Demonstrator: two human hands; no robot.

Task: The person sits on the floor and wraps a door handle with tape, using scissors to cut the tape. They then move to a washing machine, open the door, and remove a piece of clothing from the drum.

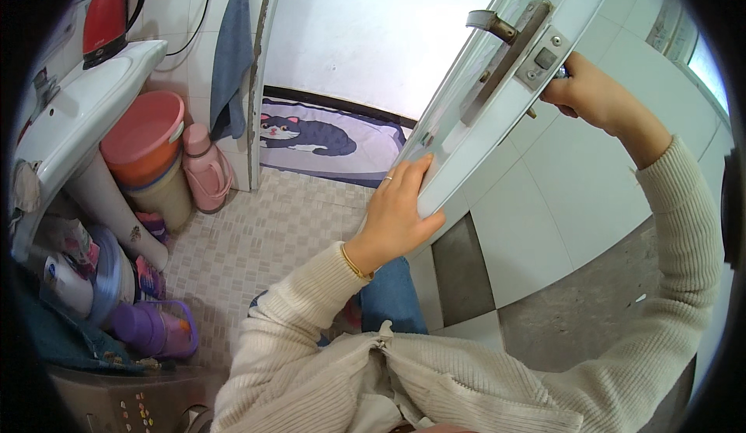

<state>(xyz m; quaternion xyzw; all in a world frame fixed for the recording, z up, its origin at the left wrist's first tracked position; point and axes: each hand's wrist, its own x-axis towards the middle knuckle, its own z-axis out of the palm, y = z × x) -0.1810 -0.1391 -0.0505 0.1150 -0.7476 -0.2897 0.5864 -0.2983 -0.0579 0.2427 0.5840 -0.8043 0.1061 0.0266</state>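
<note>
A white-framed door (451,184) with a glass panel stands ajar. On it are a metal lever handle (489,25) and a latch plate (544,60). My left hand (400,212) grips the door's edge low down, below the latch, with fingers on the near face and thumb at the side. My right hand (583,91) is closed round something on the door's far side, just behind the latch plate; what it holds is mostly hidden.
A white sink (109,99) with a red kettle (105,21) is at left, above stacked buckets (144,138), a pink flask (202,169) and a purple container (155,328). A blue towel (229,60) hangs by the doorway. A cat-patterned mat (326,134) lies beyond it.
</note>
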